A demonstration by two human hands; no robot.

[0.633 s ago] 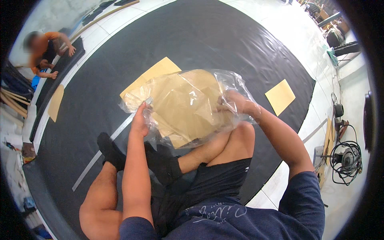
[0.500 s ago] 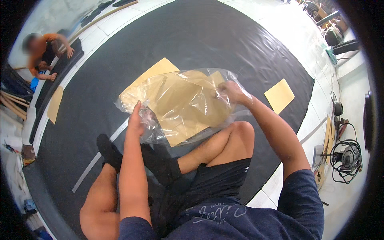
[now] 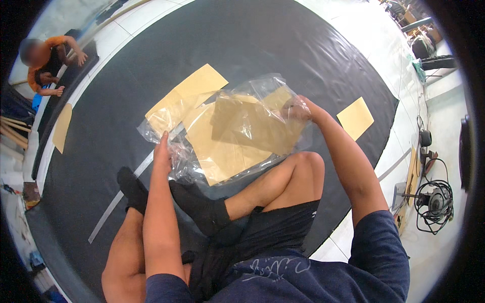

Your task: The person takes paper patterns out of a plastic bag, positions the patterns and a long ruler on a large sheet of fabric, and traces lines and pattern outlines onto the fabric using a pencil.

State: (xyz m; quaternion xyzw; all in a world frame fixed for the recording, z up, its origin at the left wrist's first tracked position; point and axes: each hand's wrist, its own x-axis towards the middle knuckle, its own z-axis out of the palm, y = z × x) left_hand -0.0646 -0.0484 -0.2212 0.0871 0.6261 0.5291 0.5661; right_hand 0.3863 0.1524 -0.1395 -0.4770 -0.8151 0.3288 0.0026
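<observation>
A workshop, shown by black floor sheeting (image 3: 262,40) and poles (image 3: 13,137).

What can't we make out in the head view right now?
All in the head view:
Left hand: most fingers, hidden by the hand itself and the crumpled plastic bag.
Right hand: fingers, obscured by the plastic around them.
Paper in the bag: sheet count, lost to overlap and glare.
Upper-right clutter: too small, partly cut off by the dark rim.
</observation>
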